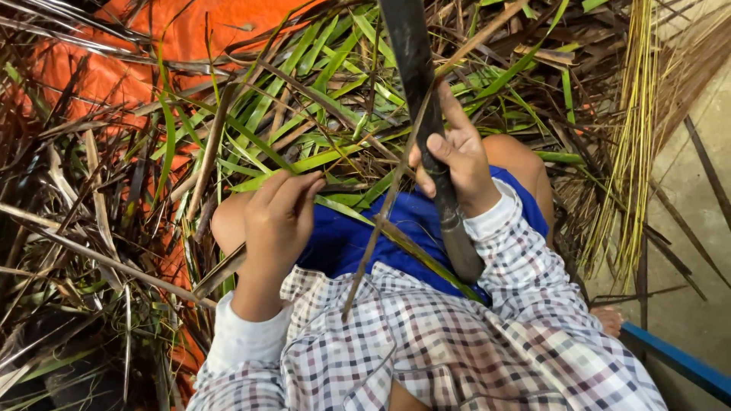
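The floor [689, 190] on the right is bare grey concrete, and over it lies a bunch of thin yellow-green ribs [636, 129], running roughly top to bottom, with brown fibres beside them at the upper right. On the left an orange tarpaulin [114, 68] covers the ground, showing through a thick heap of leaves [304, 99], green strips mixed with dry brown ones, spread across the whole upper and left part of the view. A blue bar [678, 361] crosses the lower right corner, with bare toes just above it. No bin, basket or other container can be made out.

The person sits with knees up, in blue shorts [358, 236] and a checked shirt [457, 342] with white cuffs. The right hand [457, 164] is closed around the handle of a long dark blade [415, 68], which rises steeply to the top edge of the view; the handle end points down over the lap. The left hand [278, 217] is closed, fingers curled, on a long leaf strip [381, 221] that runs across the lap, passing from the left hand towards the blade and down over the shirt. The hands are apart, each above one knee.
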